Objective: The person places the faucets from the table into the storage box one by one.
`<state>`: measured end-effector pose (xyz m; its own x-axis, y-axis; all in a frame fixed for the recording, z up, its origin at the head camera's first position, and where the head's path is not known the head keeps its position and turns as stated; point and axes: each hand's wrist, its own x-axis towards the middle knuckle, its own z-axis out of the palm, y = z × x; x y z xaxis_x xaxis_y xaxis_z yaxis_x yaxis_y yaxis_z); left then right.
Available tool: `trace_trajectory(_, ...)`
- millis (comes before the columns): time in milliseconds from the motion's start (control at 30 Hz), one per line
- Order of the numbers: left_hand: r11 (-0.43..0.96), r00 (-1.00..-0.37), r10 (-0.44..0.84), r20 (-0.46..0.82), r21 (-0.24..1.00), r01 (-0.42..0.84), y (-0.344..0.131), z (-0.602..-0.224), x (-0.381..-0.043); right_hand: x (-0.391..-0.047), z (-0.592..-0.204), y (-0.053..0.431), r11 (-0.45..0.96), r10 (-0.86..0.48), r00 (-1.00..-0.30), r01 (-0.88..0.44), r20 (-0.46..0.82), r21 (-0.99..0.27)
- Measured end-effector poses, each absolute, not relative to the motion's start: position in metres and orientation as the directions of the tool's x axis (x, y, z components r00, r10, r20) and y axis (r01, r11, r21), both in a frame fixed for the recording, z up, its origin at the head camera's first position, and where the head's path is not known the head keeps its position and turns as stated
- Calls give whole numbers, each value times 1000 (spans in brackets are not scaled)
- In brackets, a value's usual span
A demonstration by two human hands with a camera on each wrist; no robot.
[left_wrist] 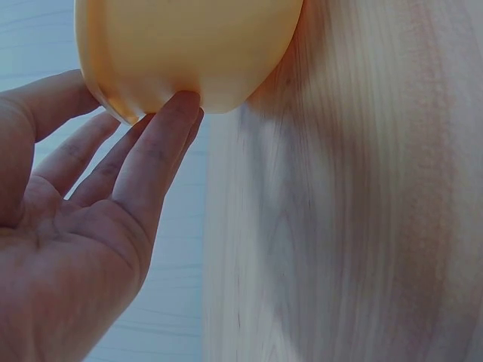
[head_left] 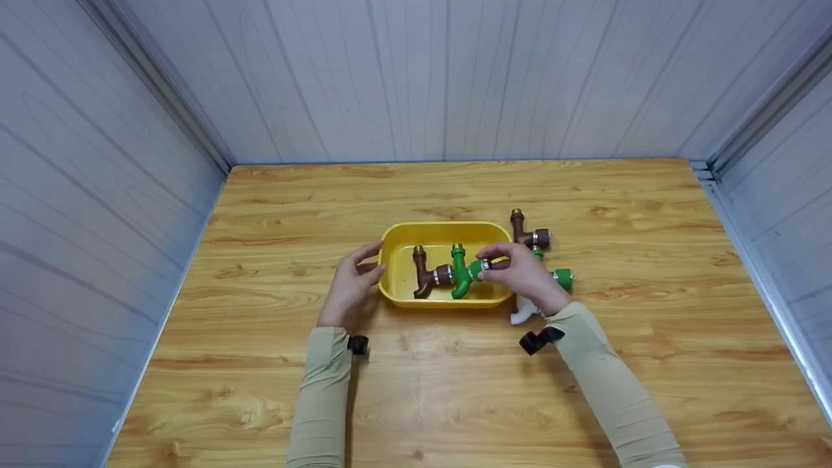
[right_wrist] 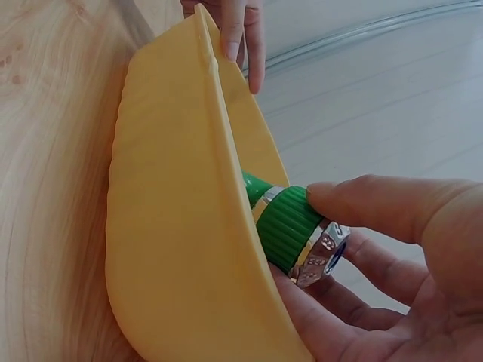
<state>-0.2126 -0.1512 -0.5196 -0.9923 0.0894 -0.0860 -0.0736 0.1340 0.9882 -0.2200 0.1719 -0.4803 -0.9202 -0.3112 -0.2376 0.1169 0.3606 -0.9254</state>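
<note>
A yellow plastic basin (head_left: 403, 303) stands on the table. My left hand (head_left: 351, 279) holds its left end, fingers on the outer wall (left_wrist: 189, 56) and thumb at the rim. Over the basin's right part, my right hand (head_left: 525, 275) grips a green tap (head_left: 460, 273) by its ribbed knob end (right_wrist: 288, 226), where a silver collar shows. The tap's spout and brass thread point into the basin. Left of it, a brown tap (head_left: 424, 276) lies inside the basin. Whether the green tap touches the basin floor, I cannot tell.
Right of the basin lie a brown tap (head_left: 520, 227), a second green tap (head_left: 563, 279) and a white tap (head_left: 524, 312), the last two partly hidden by my right hand. The wooden table (head_left: 429, 390) is bounded by pale panel walls (head_left: 416, 78) behind and on both sides.
</note>
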Motion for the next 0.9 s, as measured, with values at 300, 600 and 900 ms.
trace_trajectory(300,136,-995,68,-78,988,-68,-151,-521,-213,-220,-479,168,399,-307,-917,119,-254,-909)
trace_trajectory(600,124,-995,64,-78,990,-70,-151,-523,-211,-219,-481,162,407,-309,-915,120,-260,-905)
trace_trajectory(900,115,-993,92,-69,992,-58,-152,-521,-213,-221,-484,158,393,-323,-916,100,-240,-914)
